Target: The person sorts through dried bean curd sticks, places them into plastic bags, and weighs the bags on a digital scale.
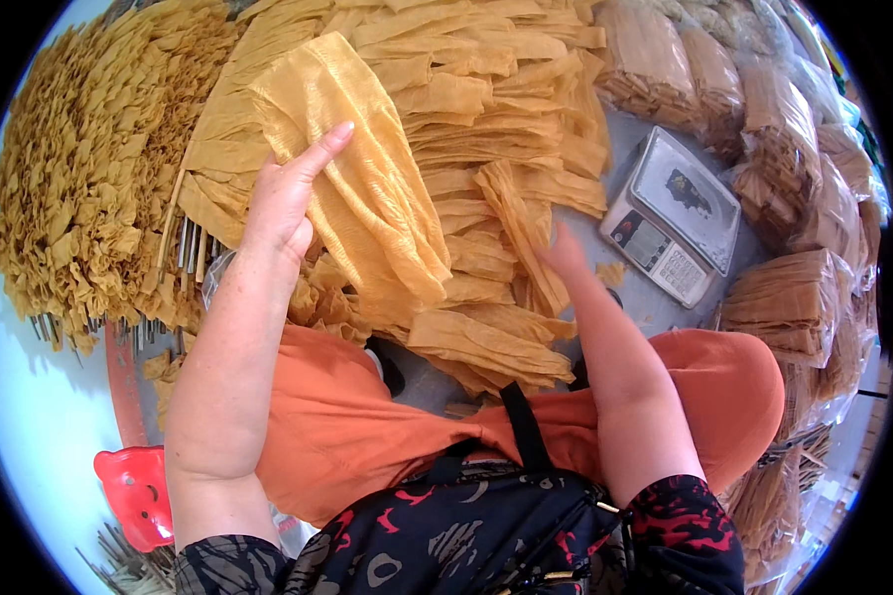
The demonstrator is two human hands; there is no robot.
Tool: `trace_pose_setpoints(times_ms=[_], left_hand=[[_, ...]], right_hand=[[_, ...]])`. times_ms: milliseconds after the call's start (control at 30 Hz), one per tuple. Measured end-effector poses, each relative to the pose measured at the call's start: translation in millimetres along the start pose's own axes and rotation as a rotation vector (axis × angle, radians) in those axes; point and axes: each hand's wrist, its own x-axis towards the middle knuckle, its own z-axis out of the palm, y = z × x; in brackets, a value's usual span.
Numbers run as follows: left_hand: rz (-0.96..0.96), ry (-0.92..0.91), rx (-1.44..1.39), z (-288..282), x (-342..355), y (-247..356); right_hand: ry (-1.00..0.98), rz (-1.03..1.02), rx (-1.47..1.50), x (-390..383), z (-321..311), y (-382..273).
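Note:
My left hand point(293, 193) is raised over the pile, its thumb pressed on a broad, wrinkled yellow sheet of tofu skin point(367, 169) that hangs down to the right. The fingers behind that sheet are hidden. Lower and to the right, my right hand point(566, 255) grips the edge of a long folded strip of tofu skin point(516, 223), its fingertips partly hidden by the strip. Beneath both hands lies a wide pile of flat tofu skin strips point(486, 59). A short folded bundle point(486, 342) rests at its near edge, close to my knees.
A digital scale point(690, 203) with a metal pan stands right of the pile. Clear plastic bags of packed tofu skin point(784, 302) line the right side. At the left is a tall heap of crinkled tofu skin point(99, 149) on sticks, with a red plastic stool point(134, 496) nearer.

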Motion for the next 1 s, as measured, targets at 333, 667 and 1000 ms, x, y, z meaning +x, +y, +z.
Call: trace_pose_setpoints(times_ms=[333, 667, 1000], left_hand=[[-0.033, -0.001, 0.059, 7, 2, -4], [-0.246, -0.309, 0.14, 14, -10, 3], [-0.001, -0.918, 0.762, 17, -24, -13]], right_hand=[[-0.232, -0.016, -0.076, -47, 3, -7], [-0.978, 0.257, 0.864, -51, -35, -37], [-1.002, -0.93, 0.439, -50, -136, -169]])
